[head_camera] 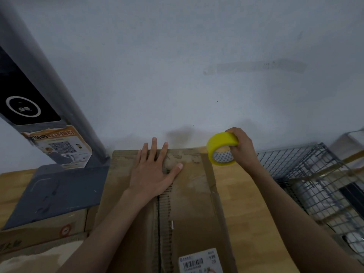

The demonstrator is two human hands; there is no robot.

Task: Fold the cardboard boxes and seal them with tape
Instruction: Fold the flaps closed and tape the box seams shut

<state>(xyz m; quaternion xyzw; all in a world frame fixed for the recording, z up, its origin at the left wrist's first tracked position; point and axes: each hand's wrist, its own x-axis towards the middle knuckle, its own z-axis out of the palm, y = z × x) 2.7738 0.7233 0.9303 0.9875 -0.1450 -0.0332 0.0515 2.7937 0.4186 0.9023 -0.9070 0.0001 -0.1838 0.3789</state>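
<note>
- The right hand (243, 148) curls its grip round a roll of yellow tape (222, 148), fingers over the top of the roll and into its core, and holds it above the far right corner of the cardboard box (189, 209).
- The roll's inner core shows a white lining with a small dark repeated pattern; no writing can be read on it.
- The left hand (155, 172) lies flat with its grip spread, fingers straight and apart, pressing down on the far end of the box where the two top flaps meet.
- The box lies on a wooden surface (254, 209), its flaps closed, the centre seam running from the left wrist towards the camera with torn corrugated edges showing.
- A white shipping label (199, 262) with a barcode sits on the near right flap; its small print is too blurred to read.
- Left of the box stands a grey post (59, 99) with a black panel bearing a white ring, and below it an orange-and-white sticker (61, 147) with a QR code and characters, mirrored and unreadable.
- Another carton (43, 231) with a red round mark lies at the lower left.
- A wire mesh basket (313, 180) stands at the right.
</note>
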